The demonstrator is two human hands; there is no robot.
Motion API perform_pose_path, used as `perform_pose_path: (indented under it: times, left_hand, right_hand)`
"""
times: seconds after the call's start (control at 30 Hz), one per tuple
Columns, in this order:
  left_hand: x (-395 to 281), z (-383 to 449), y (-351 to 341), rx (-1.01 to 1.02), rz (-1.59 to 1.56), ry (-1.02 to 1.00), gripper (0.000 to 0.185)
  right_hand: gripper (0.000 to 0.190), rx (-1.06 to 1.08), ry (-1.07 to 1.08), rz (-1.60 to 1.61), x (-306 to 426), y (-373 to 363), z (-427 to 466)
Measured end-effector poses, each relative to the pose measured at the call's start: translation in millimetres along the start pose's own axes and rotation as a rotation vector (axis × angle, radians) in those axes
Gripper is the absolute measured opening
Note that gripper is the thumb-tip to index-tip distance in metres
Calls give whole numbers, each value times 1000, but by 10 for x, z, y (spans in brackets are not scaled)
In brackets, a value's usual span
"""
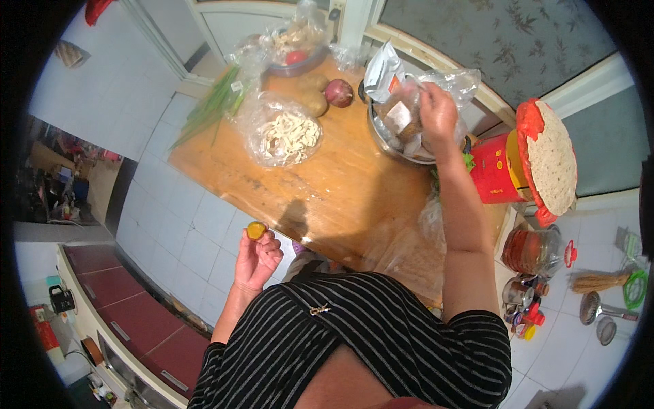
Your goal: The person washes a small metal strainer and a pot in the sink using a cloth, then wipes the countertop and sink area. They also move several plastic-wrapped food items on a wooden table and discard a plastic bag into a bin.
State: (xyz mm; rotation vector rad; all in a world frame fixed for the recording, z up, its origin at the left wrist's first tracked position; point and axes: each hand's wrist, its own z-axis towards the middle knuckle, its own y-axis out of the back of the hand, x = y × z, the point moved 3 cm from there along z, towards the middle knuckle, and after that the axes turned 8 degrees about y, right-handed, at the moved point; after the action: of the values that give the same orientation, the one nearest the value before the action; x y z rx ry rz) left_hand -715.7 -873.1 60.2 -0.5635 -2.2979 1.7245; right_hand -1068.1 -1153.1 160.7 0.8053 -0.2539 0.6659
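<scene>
My left hand (pixel 261 256) is raised beside the table's near left edge. Between its thumb and fingers is a small round yellow piece with a brownish rim (pixel 256 231); whether it is food or a cap is unclear. Over a metal pot (pixel 377 134) at the back right, my right hand (pixel 439 113) pinches the top of a clear plastic bag (pixel 399 116) with brown contents and a white label. A silver-white pouch (pixel 384 72) stands up in the same pot, among other plastic packets. My right fingertips are partly hidden by the hand itself.
On the wooden table (pixel 337 168) lie a bag of pale noodle-like strips (pixel 288 135), a red onion (pixel 339 93), potatoes (pixel 312 97) and green onions (pixel 209 110). A red container (pixel 495 166) with a flatbread-like disc on top, an oil jug (pixel 531 251) and jars stand right.
</scene>
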Motion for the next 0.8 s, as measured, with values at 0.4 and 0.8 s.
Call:
perform_pose_path:
  times: [0.4, 0.8]
  left_hand:
    - [53, 23, -15, -20, 56, 20, 41]
    - [74, 30, -48, -60, 52, 4, 42]
  right_hand:
    - [49, 207, 528, -372, 143, -174, -394]
    - [45, 420, 340, -420, 136, -385, -638]
